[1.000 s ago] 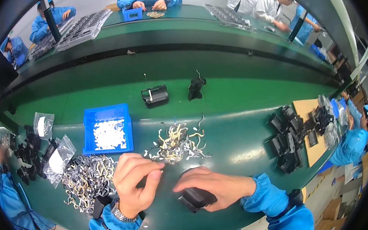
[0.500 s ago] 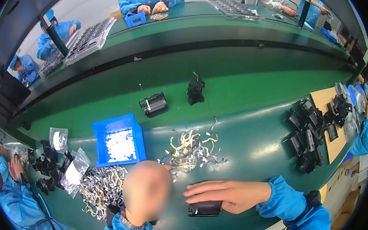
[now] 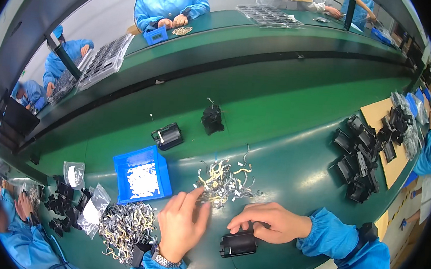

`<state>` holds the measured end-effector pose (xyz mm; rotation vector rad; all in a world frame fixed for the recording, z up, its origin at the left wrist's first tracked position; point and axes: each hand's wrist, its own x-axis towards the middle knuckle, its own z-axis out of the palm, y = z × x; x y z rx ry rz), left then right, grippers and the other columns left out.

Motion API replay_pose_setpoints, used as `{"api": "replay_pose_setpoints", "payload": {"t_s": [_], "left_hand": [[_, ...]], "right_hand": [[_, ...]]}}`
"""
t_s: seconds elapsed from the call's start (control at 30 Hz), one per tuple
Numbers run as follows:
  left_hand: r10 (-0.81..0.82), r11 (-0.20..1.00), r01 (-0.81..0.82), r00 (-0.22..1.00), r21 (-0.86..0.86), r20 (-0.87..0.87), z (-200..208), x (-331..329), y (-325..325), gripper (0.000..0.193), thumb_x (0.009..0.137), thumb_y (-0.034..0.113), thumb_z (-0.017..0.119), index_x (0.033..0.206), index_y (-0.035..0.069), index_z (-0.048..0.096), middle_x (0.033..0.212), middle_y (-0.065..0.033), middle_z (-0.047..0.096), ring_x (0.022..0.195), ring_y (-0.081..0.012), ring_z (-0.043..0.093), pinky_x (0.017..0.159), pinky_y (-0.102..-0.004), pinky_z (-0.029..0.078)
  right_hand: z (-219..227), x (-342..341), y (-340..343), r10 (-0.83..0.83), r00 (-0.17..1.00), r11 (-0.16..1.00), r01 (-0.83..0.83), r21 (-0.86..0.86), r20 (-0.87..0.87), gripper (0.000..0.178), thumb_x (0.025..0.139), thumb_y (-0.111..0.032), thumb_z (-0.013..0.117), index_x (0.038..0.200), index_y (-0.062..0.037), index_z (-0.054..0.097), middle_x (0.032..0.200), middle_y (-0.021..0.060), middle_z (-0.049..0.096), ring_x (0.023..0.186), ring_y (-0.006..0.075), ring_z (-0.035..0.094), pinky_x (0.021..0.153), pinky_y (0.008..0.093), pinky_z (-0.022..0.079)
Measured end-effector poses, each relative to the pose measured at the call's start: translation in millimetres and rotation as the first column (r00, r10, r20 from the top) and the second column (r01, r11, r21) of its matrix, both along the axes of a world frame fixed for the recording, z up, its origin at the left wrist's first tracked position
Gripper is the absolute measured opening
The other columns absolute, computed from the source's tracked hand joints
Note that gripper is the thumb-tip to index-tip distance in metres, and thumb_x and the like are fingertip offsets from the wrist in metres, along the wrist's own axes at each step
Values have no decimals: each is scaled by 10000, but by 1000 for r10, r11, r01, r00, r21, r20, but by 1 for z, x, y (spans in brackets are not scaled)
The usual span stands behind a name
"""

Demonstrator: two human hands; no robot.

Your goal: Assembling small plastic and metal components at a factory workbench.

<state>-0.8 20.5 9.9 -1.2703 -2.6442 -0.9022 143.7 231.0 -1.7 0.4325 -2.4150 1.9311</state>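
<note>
My left hand (image 3: 183, 224) reaches to the near edge of a loose pile of short wire leads (image 3: 220, 181), cream, grey and black. Its fingers are stretched out, with the thumb apart, and no held thing shows. To its right, my right hand (image 3: 275, 224) has bent fingers at the upper edge of a black plastic housing (image 3: 238, 245), which lies on the table near me. The index fingertip is at the housing's upper left and the thumb at its upper right. A thin dark strand shows just below the housing.
A blue bin (image 3: 165, 180) holds small white parts. Beside it lie a dense heap of wire leads (image 3: 127, 228), clear bags (image 3: 94, 207) and black parts (image 3: 60, 200). Another housing (image 3: 168, 136) and a black piece (image 3: 212, 119) sit on the green strip. More housings (image 3: 357, 161) lie right. Co-workers sit around.
My right hand's fingers have gone from lying flat over the housing to bent at its edge. My left hand, blurred before, now shows stretched fingers by the wires. Pieces on the green strip have shifted left.
</note>
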Motion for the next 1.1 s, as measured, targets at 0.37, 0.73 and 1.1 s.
{"api": "replay_pose_setpoints", "payload": {"t_s": [0.37, 0.73, 1.1], "left_hand": [[-33, 979, 2, 988, 204, 149, -1, -2, 3, 68, 893, 13, 780, 949, 20, 743, 780, -105, 621, 708, -246, 630, 652, -374, 497], [-130, 971, 117, 990, 207, 50, -8, 0, -1, 187, 796, 14, 845, 965, 68, 786, 897, -92, 644, 812, -284, 656, 701, -391, 527], [-161, 944, 135, 985, 302, 64, -11, 3, -2, 141, 818, -10, 806, 932, 72, 789, 874, -75, 692, 780, -286, 665, 688, -388, 527]], "right_hand": [[-1, 3, 0, -98, 995, 995, 99, 20, -25, 497, 881, 73, 527, 1336, -65, 672, 1091, 77, 764, 897, 248, 669, 842, 395, 574], [-9, -11, 13, -580, 749, 650, 663, 371, -321, 155, 896, -154, 788, 1041, -111, 754, 945, 53, 685, 875, 279, 631, 792, 409, 514], [-13, -22, 4, -449, 825, 603, 563, 565, -342, 138, 905, -184, 815, 1024, -148, 754, 1064, 5, 639, 959, 252, 597, 838, 402, 469]]}}
